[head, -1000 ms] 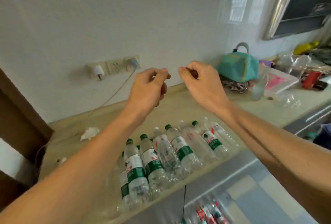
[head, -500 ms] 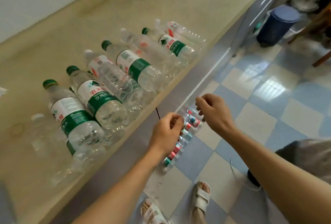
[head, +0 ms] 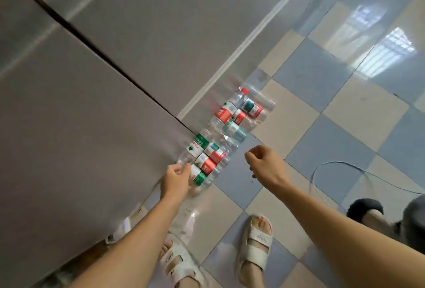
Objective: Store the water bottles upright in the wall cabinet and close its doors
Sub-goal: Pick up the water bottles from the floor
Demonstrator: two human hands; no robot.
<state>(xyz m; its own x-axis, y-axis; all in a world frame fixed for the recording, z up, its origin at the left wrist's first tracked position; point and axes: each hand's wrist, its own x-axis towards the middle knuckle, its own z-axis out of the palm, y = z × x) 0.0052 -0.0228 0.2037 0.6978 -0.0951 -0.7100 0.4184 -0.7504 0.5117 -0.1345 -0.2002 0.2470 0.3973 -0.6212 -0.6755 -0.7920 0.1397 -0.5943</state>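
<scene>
Both your left hand (head: 176,180) and right hand (head: 264,164) are curled, holding nothing; grip one floor bottle (head: 224,112) around its middle.

A checkered floor (head: 358,112) of blue and cream tiles is seen, with window light reflected on it. Grey lower cabinet doors (head: 96,108) are split by a dark seam. A thin cable (head: 345,164) is looped on the tiles. Beige sandals (head: 254,248) are worn.
</scene>
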